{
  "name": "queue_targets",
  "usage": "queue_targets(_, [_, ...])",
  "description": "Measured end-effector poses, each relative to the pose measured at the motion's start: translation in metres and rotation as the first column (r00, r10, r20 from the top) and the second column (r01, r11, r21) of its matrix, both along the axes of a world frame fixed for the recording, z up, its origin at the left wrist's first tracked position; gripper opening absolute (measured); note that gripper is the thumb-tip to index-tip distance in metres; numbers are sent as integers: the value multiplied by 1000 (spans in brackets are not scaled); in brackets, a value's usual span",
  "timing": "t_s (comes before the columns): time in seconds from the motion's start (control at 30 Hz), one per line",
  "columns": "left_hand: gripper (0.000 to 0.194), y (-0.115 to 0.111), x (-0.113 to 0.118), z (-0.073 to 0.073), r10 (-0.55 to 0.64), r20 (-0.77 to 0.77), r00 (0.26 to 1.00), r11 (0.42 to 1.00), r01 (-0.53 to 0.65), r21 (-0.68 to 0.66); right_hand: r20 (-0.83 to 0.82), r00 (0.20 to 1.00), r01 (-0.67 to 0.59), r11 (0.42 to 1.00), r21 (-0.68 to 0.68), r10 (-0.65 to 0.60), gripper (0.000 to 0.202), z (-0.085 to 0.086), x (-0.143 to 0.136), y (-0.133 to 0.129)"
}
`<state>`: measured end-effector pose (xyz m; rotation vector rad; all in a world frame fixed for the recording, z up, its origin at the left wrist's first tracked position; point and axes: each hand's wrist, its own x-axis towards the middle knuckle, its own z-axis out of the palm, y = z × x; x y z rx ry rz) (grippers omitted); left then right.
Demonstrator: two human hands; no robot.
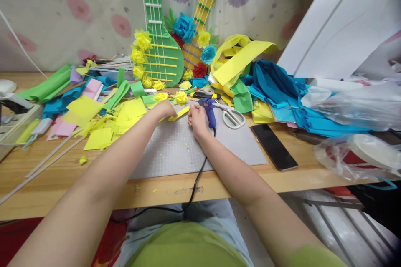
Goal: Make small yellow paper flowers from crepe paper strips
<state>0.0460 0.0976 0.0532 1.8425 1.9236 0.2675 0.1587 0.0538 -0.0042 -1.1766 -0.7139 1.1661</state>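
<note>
Between the left hand (165, 109) and right hand (198, 119), over the grey mat (175, 148), a yellow strip (181, 114) slants, its long axis rising toward the right hand, away from the wearer. Whether either hand's fingers clamp it, I cannot tell.

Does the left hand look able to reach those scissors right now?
Probably not straight across: the right hand and blue glue gun lie between the left hand and the scissors.

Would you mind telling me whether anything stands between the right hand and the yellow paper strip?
Nothing visible does: the yellow paper strip runs right up to the right hand, and the blue glue gun lies on that hand's other side.
</note>
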Motion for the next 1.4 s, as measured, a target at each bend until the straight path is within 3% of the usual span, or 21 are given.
queue_targets(0.1, [24, -4, 0, 7, -58, -144, 988, 996, 48, -74, -6, 1000, -5, 1000, 5, 5, 16, 0, 0, 0])
queue_targets(0.33, [25, -8, -26, 20, -11, -101, 995, 1000, 12, 11, 0, 1000, -6, 1000, 3, 6, 15, -4, 1, 2])
queue_targets(0.53, [30, -17, -61, 2, -72, -242, 968, 997, 70, -18, 21, 999, -29, 1000, 11, 29, 14, -2, 0, 0])
queue_targets(0.63, [27, -28, -67, -9, -116, -292, 950, 992, 123, 6, 55, 998, -41, 999, 20, 40, 14, -3, 0, 0])
queue_targets(0.7, [18, -38, -66, -14, -118, -308, 944, 984, 152, 89, 127, 990, -63, 998, 25, 60, 15, -5, -1, -1])
queue_targets(0.77, [10, -50, -61, -17, -93, -306, 947, 949, 177, 259, 223, 963, -158, 987, 26, 149, 18, -5, -4, -5])
queue_targets(0.87, [9, -68, -53, -23, -130, -262, 956, 795, 258, 550, 301, 877, -391, 920, -5, 375, 27, -5, -13, -12])
queue_targets(0.93, [11, -77, -47, -29, -176, -250, 952, 718, 298, 628, 290, 844, -469, 883, -10, 451, 31, -5, -17, -15])
queue_targets(1.0, [11, -82, -43, -34, -221, -248, 943, 691, 331, 642, 281, 852, -456, 890, -12, 441, 28, -5, -19, -16])
queue_targets(1.17, [19, -77, -44, -30, -275, -197, 941, 690, 336, 641, 355, 871, -347, 937, -42, 339, 13, -8, -11, -10])
queue_targets(1.3, [21, -57, -53, -26, -137, -138, 981, 762, 193, 618, 385, 869, -323, 946, -35, 311, 4, -7, -8, -10])
queue_targets(1.4, [24, -38, -57, -32, -96, -224, 970, 815, 206, 541, 379, 868, -332, 943, -36, 320, 4, -4, -8, -11])
